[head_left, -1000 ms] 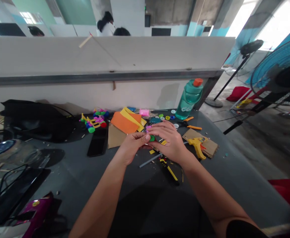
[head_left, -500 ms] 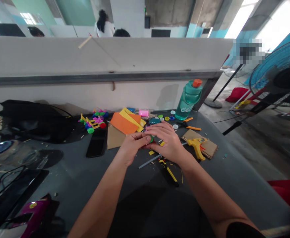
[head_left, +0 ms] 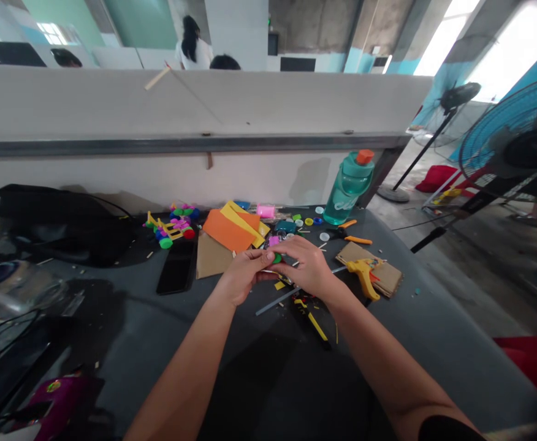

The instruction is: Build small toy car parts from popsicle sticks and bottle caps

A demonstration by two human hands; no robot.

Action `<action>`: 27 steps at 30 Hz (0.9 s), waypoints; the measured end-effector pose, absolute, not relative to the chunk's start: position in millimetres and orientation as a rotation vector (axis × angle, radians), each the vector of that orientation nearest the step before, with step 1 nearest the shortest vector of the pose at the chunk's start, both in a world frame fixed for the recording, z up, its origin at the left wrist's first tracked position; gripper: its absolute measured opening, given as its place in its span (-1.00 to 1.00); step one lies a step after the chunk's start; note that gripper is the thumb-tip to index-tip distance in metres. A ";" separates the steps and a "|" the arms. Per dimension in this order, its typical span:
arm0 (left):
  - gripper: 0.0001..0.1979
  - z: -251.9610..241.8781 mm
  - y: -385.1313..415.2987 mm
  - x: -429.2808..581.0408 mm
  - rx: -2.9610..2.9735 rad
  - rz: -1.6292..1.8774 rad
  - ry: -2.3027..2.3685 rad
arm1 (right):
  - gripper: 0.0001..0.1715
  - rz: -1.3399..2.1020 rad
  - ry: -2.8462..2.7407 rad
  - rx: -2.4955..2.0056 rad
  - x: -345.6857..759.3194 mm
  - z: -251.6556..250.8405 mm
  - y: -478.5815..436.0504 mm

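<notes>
Over the middle of the table, both hands meet around a small round green piece that looks like a bottle cap. My left hand pinches its left side between thumb and fingers. From the right, my right hand has its thumb and fingertips on it, partly hiding it. Just below the hands lie a grey glue stick and a black-and-yellow utility knife. A yellow glue gun rests on cardboard pieces to the right.
Orange sheets, a phone and a colourful toy-like model lie to the left. Behind are loose caps, orange-handled pliers and a teal bottle. A clear jar stands far left. A fan stands beyond the table's right edge.
My right hand's raised fingers have come down and curled closer around the green cap. At the far left, a pale, blurred rod-like shape now crosses the jar.
</notes>
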State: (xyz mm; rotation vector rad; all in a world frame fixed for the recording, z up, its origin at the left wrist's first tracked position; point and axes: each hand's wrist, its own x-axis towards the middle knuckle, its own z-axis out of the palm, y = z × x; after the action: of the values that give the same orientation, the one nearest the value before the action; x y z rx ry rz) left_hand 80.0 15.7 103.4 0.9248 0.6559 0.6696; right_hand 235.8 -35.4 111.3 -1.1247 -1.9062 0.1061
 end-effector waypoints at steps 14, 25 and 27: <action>-0.68 115.5 11.4 76.7 0.945 0.673 0.657 | -0.75 0.087 -1.901 -1.106 234.1 122.7 -42.4; -0.73 114.1 12.5 75.8 1.017 0.699 0.679 | -0.76 0.116 -1.891 -1.115 235.2 120.6 -42.4; -0.73 115.5 11.4 75.9 1.025 0.695 0.693 | -0.73 0.102 -1.881 -1.116 235.1 120.5 -42.3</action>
State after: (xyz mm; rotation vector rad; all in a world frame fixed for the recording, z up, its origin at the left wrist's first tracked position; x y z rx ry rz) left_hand 75.9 11.4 115.5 1.0247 0.6935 0.6953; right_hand 235.1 -42.3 120.5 -1.1158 -1.8815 0.1025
